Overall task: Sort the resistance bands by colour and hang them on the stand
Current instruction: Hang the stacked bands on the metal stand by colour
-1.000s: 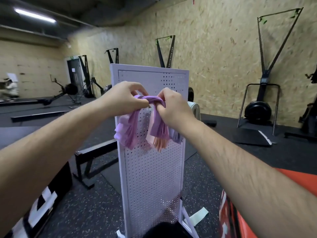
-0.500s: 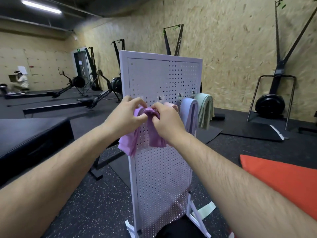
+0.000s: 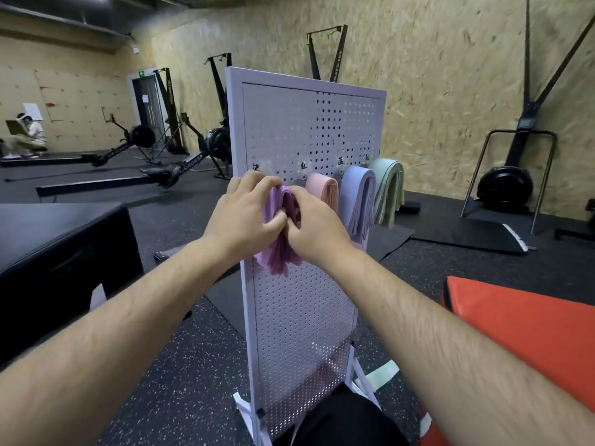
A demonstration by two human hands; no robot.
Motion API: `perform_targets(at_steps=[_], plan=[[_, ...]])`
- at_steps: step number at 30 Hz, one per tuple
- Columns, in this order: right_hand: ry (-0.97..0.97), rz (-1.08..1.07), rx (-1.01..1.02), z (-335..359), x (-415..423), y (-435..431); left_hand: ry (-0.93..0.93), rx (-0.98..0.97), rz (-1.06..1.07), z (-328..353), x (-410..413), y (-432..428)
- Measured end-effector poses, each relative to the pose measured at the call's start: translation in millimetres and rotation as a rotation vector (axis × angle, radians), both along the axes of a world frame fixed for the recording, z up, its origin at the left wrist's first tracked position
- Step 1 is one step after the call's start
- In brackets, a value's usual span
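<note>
We've got both hands — left hand (image 3: 243, 217), right hand (image 3: 314, 228) — pinching the purple bands (image 3: 279, 249) at the stand's (image 3: 302, 123) 9 o'clock hook; next: seat the loop, let go.

A black rowing machine (image 3: 193, 156) sits on the speckled floor (image 3: 180, 365). Nearer than it, to its left, is a big black box (image 3: 58, 239). Far to its left a person (image 3: 27, 136) sits low by a wood wall (image 3: 74, 101). Well to its right lies an orange pad (image 3: 521, 333).
</note>
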State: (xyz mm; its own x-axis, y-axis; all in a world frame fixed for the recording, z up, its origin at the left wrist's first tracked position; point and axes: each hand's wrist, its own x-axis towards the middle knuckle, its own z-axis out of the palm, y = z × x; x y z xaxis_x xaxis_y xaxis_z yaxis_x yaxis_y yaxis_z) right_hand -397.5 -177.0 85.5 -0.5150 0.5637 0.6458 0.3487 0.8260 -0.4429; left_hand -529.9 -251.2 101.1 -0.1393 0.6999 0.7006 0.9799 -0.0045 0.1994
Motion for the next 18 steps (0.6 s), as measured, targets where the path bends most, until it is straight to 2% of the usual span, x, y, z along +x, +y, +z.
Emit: perform_targets(at_steps=[3, 8, 15, 18], plan=[[-0.055, -0.009, 0.032, 0.5, 7.4, -7.1, -0.081, -0.036, -0.039, 0.4, 1.5, -1.3], [-0.158, -0.080, 0.054, -4.4, 31.1, -15.9, -0.038, -0.046, -0.011, 2.1, 4.7, -5.4], [-0.225, -0.144, 0.071, -21.1, 58.7, -21.7, 0.217, 0.121, 0.073, -14.8, 27.5, -18.6], [-0.252, -0.145, 0.086, -36.3, 68.5, -27.3, 0.289, 0.133, -0.013, -42.6, 49.6, -27.0]])
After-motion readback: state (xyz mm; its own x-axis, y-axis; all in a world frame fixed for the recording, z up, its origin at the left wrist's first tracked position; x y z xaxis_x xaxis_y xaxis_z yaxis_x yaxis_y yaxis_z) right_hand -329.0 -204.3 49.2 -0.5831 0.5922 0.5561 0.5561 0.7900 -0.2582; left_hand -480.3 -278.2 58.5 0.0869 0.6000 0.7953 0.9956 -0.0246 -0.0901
